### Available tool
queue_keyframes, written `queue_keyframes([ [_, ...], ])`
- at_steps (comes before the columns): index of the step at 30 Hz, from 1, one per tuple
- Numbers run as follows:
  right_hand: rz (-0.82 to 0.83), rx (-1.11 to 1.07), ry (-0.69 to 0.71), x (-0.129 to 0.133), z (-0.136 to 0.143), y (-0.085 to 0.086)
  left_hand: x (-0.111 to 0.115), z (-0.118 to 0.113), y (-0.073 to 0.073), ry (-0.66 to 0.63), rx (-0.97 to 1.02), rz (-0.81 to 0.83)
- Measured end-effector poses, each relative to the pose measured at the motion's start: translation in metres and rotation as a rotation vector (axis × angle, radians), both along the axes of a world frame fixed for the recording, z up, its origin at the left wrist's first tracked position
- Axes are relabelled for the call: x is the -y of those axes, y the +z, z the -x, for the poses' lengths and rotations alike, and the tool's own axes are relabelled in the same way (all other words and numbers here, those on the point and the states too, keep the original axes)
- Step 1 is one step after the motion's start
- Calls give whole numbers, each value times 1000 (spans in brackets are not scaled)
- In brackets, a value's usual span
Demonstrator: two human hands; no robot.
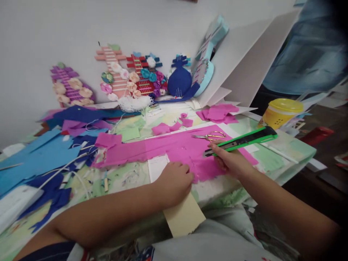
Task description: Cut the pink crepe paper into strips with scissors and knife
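Note:
My right hand [231,161] grips a green utility knife [241,141], its blade end pointing left over the pink sheet. That bright pink crepe paper [174,145] lies spread across the table, with white board showing along its edges. Fingers curled, my left hand [175,183] rests at the near edge of the pink paper; what lies inside its fingers is hidden. A pale yellow card strip [185,214] comes out below that hand toward my lap. Small gold-handled scissors [209,136] lie on the pink paper, left of the knife.
Decorated guitar shapes [179,79] lean against the wall. Blue paper pieces [35,152] and a white power strip [19,206] lie at left. Pink scraps [219,112] sit at the back. A yellow tub [282,112] stands at right, near the table's edge.

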State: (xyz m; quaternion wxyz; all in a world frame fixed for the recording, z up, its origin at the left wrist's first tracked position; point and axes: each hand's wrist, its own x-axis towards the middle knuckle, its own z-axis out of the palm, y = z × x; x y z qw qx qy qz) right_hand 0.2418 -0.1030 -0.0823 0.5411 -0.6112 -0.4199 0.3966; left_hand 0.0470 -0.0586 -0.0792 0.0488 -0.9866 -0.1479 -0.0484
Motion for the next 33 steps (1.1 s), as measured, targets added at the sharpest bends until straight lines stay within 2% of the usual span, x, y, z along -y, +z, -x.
queue_keyframes([
  [3,-45,53,177,-8,2,17,3,3,4,-6,-45,-62],
  [6,-72,151,393,-32,10,25,5,8,9,-40,-104,-74],
  [10,-105,254,534,-71,23,19,10,8,14,46,-194,-32],
  [13,-122,235,567,-82,28,13,16,1,14,171,-192,-6],
  [16,-166,260,568,-70,24,13,19,-7,11,237,-194,18],
  [19,-213,383,572,-45,14,15,17,-9,2,238,-202,31],
  [21,-137,421,539,-29,9,16,14,-8,-3,231,-181,38],
  [24,-6,437,420,-12,10,11,12,-5,-10,208,-133,24],
  [28,17,474,356,-4,16,-2,14,0,-13,141,-94,-64],
  [33,-22,444,268,-2,18,-12,17,2,-15,92,-65,-84],
])
